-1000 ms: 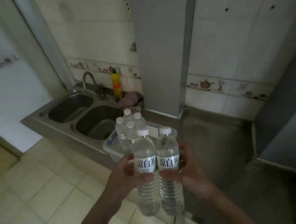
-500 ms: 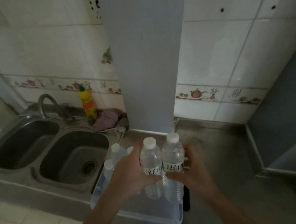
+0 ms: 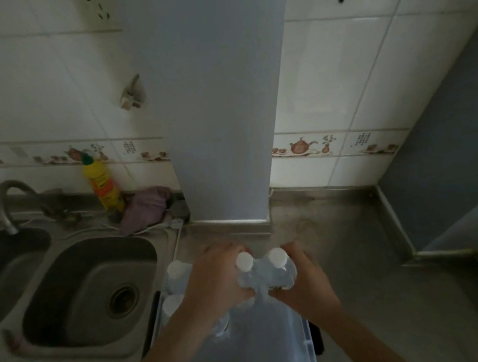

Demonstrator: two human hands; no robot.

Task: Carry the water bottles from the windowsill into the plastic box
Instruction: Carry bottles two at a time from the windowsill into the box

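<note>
Two clear water bottles with white caps stand upright side by side inside the far end of the clear plastic box [image 3: 306, 346]. My left hand [image 3: 212, 282] grips the left bottle [image 3: 246, 273]. The right bottle [image 3: 281, 268] is held by my right hand [image 3: 303, 282]. To the left, behind my left hand, white caps of other bottles [image 3: 175, 270] show in the box. Their bodies are mostly hidden by my arm.
The box sits on a steel counter [image 3: 356, 257] right of a double sink [image 3: 90, 291] with a tap [image 3: 8, 203]. A yellow detergent bottle [image 3: 102, 185] and a purple cloth [image 3: 147, 207] lie behind the sink. A grey pillar [image 3: 219, 109] rises behind the box.
I have stepped up to the counter and lowered both bottles from chest height down into the box. My view now looks steeply down on their caps.
</note>
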